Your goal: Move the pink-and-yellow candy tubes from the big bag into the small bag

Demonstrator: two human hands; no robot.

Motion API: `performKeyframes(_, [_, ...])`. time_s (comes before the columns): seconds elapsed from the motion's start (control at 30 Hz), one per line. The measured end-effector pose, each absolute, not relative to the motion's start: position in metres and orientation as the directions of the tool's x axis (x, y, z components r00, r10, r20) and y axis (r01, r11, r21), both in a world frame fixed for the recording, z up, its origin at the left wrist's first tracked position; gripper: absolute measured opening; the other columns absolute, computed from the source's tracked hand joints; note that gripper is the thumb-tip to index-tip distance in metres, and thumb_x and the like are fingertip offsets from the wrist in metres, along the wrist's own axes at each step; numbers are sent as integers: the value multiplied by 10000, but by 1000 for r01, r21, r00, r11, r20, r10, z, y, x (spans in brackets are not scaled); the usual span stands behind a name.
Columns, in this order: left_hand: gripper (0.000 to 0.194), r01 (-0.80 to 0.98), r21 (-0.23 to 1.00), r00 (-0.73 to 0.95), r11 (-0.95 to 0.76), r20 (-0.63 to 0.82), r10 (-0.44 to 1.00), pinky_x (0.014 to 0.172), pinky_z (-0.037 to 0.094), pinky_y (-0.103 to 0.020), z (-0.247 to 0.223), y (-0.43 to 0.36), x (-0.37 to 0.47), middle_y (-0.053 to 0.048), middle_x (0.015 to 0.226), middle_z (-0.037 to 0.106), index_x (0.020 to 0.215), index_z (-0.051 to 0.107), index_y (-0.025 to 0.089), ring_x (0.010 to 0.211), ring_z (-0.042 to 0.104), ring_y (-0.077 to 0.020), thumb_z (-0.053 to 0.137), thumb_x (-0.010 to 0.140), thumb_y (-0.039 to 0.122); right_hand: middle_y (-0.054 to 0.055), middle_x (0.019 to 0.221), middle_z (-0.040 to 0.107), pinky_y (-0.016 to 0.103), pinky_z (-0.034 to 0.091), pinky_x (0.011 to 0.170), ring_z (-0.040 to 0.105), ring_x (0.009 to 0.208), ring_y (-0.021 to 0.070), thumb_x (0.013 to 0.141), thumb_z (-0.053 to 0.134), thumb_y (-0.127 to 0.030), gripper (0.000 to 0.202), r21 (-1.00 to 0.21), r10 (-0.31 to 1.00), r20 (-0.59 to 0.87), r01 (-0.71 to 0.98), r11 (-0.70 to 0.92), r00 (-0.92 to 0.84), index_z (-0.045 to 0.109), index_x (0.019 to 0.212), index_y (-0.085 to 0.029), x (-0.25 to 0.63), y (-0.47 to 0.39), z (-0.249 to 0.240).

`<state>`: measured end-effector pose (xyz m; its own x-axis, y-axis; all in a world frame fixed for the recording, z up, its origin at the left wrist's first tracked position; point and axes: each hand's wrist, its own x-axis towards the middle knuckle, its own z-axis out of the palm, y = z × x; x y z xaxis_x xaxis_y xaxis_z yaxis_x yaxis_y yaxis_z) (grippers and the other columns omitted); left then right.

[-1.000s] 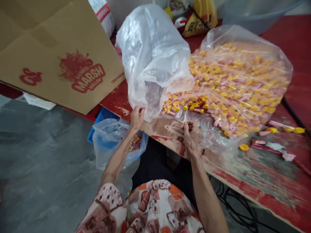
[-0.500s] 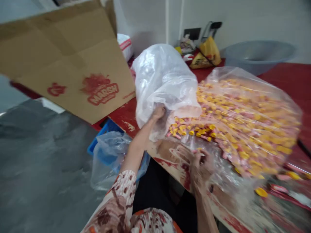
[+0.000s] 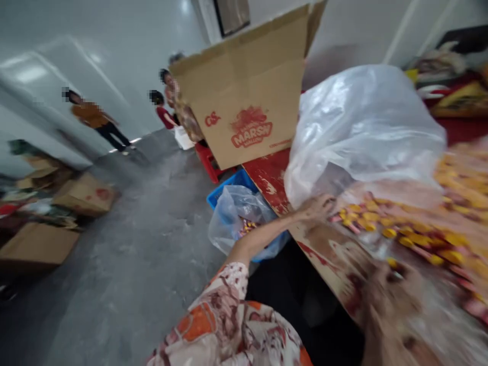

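Note:
My left hand (image 3: 318, 207) is at the mouth of a big white plastic bag (image 3: 366, 122), its fingers curled. Whatever they may hold is too small to make out. Just right of it lies a heap of small pink pieces with yellow caps (image 3: 389, 232), spread along the table and under clear plastic. My right hand (image 3: 396, 290) is blurred, low over the table's front edge. Its fingers are pinched, with a yellow-capped pink piece (image 3: 392, 263) at the tips.
A large printed cardboard box (image 3: 244, 96) stands at the table's far left end. Below the red table (image 3: 267, 175) sits a blue crate (image 3: 224, 187) with a clear bag (image 3: 229, 218) holding some pieces. Cardboard boxes (image 3: 41, 244) lie left; several people stand beyond.
The view has swung left, bringing the floor and people into sight. My left hand has come out from inside the white bag to its mouth. My right hand stays low by the table edge.

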<state>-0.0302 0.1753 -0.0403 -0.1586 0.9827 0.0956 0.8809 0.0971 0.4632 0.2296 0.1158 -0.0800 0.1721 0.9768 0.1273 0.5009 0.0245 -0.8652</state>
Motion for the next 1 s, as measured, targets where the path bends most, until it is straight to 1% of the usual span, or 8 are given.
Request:
performKeyframes(0.17, [306, 824, 567, -94, 13, 114, 989, 1290, 589, -440, -66, 147, -30, -170, 1436, 776, 1255, 806, 150, 1384, 738, -289, 607, 1065, 15, 117, 1048, 669, 570, 594, 974, 666, 992, 354, 915, 488, -569, 292, -835, 940, 231, 548, 58, 253, 550, 1003, -297, 217, 122, -71])
performKeyframes(0.3, [349, 823, 568, -92, -31, 187, 978, 1269, 540, -491, -89, 151, -34, -173, 1382, 753, 1217, 778, 163, 1335, 697, -318, 488, 1069, 36, 120, 1057, 704, 480, 610, 942, 672, 954, 293, 1032, 489, -555, 299, -858, 903, 269, 509, 67, 334, 583, 1022, -271, 224, 134, -81])
performKeyframes(0.4, [357, 843, 536, -86, -56, 238, 967, 1218, 531, -475, -97, 157, -35, -167, 1337, 745, 1207, 773, 175, 1284, 683, -323, 474, 1064, 42, 129, 1135, 725, 509, 619, 1009, 692, 1008, 293, 1087, 500, -488, 268, -834, 872, 332, 544, 93, 359, 629, 1091, -252, 247, 138, -90])
performKeyframes(0.53, [284, 845, 531, -99, -64, 271, 957, 1198, 518, -465, -100, 159, -35, -165, 1338, 735, 1196, 768, 191, 1281, 668, -330, 496, 1134, 135, 176, 1289, 706, 537, 604, 1105, 692, 1149, 311, 1076, 546, -381, 228, -766, 911, 345, 629, 134, 226, 702, 1139, -228, 282, 134, -101])
performKeyframes(0.63, [199, 829, 554, -108, -83, 304, 947, 1222, 505, -489, -103, 159, -33, -174, 1364, 731, 1230, 747, 203, 1316, 663, -349, 587, 1182, 312, 167, 1252, 712, 513, 600, 1125, 685, 1198, 306, 1077, 527, -327, 250, -750, 915, 359, 640, 164, 186, 736, 1164, -221, 295, 129, -108])
performKeyframes(0.73, [226, 800, 591, -126, -106, 338, 933, 1239, 508, -507, -107, 162, -33, -183, 1350, 733, 1210, 726, 211, 1346, 670, -363, 638, 1177, 417, 127, 1185, 728, 499, 593, 1130, 692, 1174, 286, 1074, 516, -296, 251, -766, 905, 370, 620, 171, 208, 734, 1181, -234, 298, 130, -114])
performKeyframes(0.87, [297, 728, 680, -219, -85, 348, 912, 1217, 552, -504, -112, 168, -39, -169, 1197, 749, 1036, 669, 234, 1246, 696, -333, 466, 1210, 363, 103, 1101, 742, 485, 576, 1144, 695, 1168, 275, 1087, 497, -282, 239, -798, 893, 382, 572, 190, 236, 724, 1147, -236, 296, 133, -118])
performKeyframes(1.0, [292, 655, 755, -349, -23, 330, 877, 1180, 596, -490, -111, 172, -43, -159, 1132, 751, 1018, 607, 248, 1179, 719, -315, 408, 1205, 349, 115, 1113, 760, 472, 585, 1113, 703, 1147, 272, 1085, 490, -274, 268, -832, 890, 356, 531, 162, 285, 732, 1187, -222, 295, 133, -118])
